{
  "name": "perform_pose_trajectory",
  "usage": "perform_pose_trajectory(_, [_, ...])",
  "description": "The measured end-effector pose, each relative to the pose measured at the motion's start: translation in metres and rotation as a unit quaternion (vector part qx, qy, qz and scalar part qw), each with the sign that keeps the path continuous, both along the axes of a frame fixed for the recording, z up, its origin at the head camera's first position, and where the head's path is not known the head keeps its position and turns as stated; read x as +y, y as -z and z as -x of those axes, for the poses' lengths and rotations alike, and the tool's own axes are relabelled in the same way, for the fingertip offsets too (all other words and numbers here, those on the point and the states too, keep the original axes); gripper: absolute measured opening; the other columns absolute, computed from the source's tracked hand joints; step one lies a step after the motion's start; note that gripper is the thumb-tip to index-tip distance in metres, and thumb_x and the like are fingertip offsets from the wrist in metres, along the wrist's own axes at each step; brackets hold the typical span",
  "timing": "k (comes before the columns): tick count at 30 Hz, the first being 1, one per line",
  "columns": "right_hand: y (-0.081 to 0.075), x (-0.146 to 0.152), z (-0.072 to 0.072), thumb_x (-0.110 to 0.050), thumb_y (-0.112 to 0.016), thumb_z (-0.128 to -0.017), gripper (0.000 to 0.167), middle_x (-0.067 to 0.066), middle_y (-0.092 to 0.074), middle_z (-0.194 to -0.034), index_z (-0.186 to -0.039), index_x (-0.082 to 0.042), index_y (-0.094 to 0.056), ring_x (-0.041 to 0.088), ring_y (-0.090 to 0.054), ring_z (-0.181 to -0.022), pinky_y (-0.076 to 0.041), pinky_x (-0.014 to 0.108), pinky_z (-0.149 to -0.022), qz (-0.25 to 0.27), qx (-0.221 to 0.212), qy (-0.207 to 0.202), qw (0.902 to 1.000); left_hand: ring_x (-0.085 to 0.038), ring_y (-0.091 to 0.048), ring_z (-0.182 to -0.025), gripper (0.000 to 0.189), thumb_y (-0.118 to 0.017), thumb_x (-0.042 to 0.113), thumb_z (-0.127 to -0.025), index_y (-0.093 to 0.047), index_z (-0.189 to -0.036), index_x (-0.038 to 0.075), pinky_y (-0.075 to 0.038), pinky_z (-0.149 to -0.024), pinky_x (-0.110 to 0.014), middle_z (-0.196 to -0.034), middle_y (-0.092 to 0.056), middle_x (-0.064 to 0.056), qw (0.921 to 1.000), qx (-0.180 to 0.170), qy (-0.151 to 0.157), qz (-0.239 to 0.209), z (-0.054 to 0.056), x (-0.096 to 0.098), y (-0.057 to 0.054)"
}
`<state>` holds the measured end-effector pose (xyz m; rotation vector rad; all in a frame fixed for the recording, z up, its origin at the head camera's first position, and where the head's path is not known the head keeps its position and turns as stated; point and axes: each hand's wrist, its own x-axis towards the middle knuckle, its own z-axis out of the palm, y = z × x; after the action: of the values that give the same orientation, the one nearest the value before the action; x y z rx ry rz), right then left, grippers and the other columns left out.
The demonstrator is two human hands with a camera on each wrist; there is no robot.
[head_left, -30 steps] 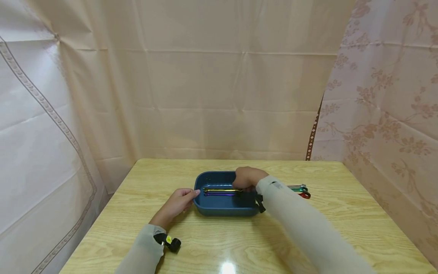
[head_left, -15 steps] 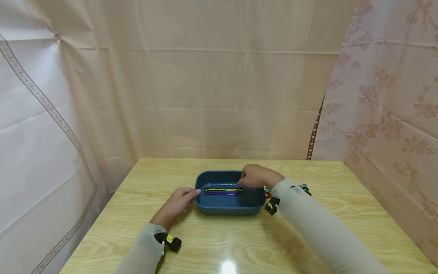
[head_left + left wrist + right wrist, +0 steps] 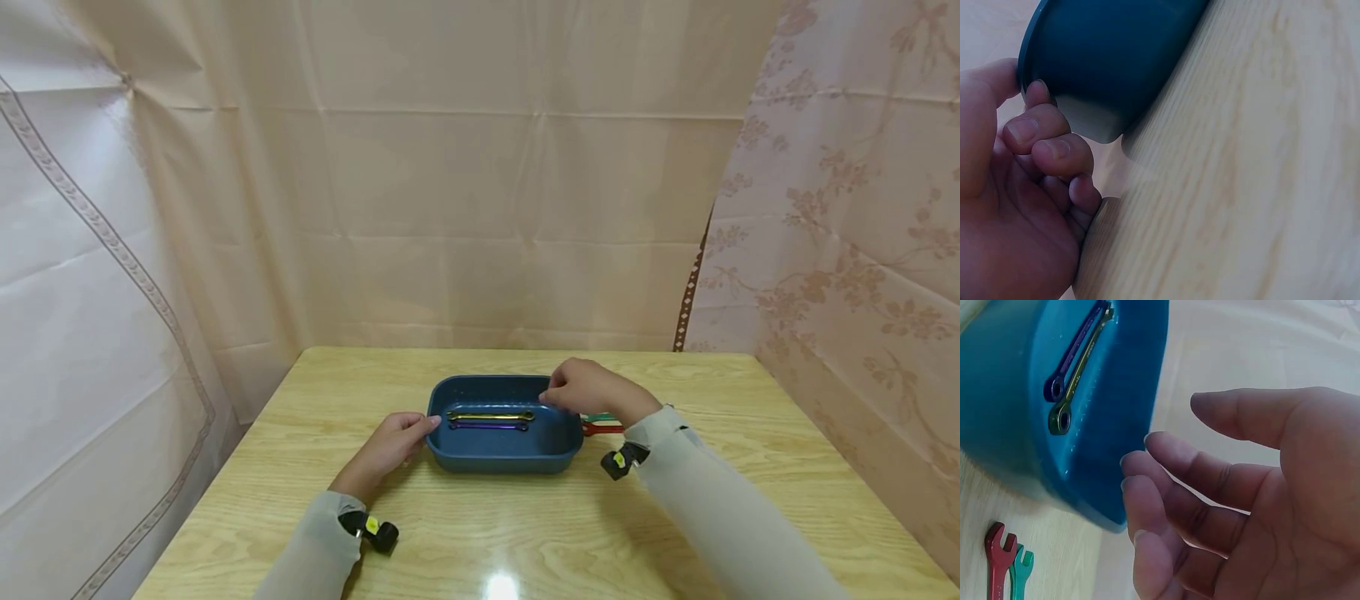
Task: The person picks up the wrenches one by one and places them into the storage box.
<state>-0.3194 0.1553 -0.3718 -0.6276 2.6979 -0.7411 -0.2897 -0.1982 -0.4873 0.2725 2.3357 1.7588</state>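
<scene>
A blue rectangular basin (image 3: 502, 463) stands on the table, its left rim pinched between the thumb and fingers of my left hand (image 3: 392, 442). Inside it a yellow wrench (image 3: 491, 416) and a purple wrench (image 3: 487, 426) lie side by side, their ring ends toward the right. My right hand (image 3: 592, 389) hovers over the basin's right end. In the right wrist view its thumb and fingers are apart, with nothing between them. Just right of the basin, partly under the right forearm, lie a red wrench (image 3: 999, 556) and a green wrench (image 3: 1020, 572).
The wooden table (image 3: 465, 533) carries everything. A beige cloth (image 3: 487, 208) hangs behind its far edge, and a flowered cloth (image 3: 862, 217) hangs on the right. Small cameras are strapped to both wrists.
My right hand has moved rightward from over the wrenches to the basin's right end, exposing the yellow and purple wrenches' right ends. The left hand stays on the rim.
</scene>
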Motion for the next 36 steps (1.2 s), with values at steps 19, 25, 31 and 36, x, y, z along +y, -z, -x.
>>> perform_pose_trajectory(19, [0.016,0.054,-0.024,-0.031,-0.062,-0.104,0.028,0.005,-0.062,-0.075,-0.1,-0.005,-0.074,0.016,-0.052,-0.063,-0.046,0.034,-0.061,0.094,-0.007,0.032,0.9951,-0.016,-0.042,-0.057,0.044,-0.064,0.044,-0.102,-0.056,-0.076,0.009,-0.038,-0.056,-0.025,-0.061,-0.043,0.002,0.9999,-0.005,-0.004,-0.011,0.003,0.003,0.003])
perform_pose_trajectory(25, [0.024,0.074,-0.032,-0.029,-0.062,-0.104,0.025,0.008,-0.066,-0.083,-0.103,-0.006,-0.073,0.02,-0.057,-0.07,-0.049,0.035,-0.063,0.126,-0.018,0.051,0.9905,-0.017,-0.043,-0.061,0.042,-0.064,0.042,-0.102,-0.055,-0.077,0.01,-0.038,-0.059,-0.026,-0.064,-0.044,0.002,0.9997,-0.001,0.005,-0.023,0.002,0.004,0.004])
perform_pose_trajectory(31, [0.025,0.086,-0.032,-0.033,-0.062,-0.104,0.027,0.012,-0.066,-0.089,-0.103,-0.009,-0.072,0.024,-0.061,-0.078,-0.05,0.035,-0.066,0.131,-0.019,0.067,0.989,-0.016,-0.043,-0.062,0.041,-0.062,0.042,-0.104,-0.054,-0.08,0.01,-0.038,-0.059,-0.026,-0.065,-0.042,0.004,0.9998,0.007,0.009,-0.014,0.002,0.002,0.005])
perform_pose_trajectory(36, [0.02,0.094,-0.03,-0.035,-0.061,-0.105,0.03,0.012,-0.069,-0.099,-0.113,-0.008,-0.072,0.026,-0.066,-0.086,-0.054,0.036,-0.072,0.128,-0.017,0.079,0.9884,-0.016,-0.044,-0.063,0.041,-0.062,0.041,-0.104,-0.055,-0.08,0.009,-0.039,-0.059,-0.025,-0.066,-0.042,0.003,0.9999,0.005,0.002,-0.012,0.002,0.0,0.002])
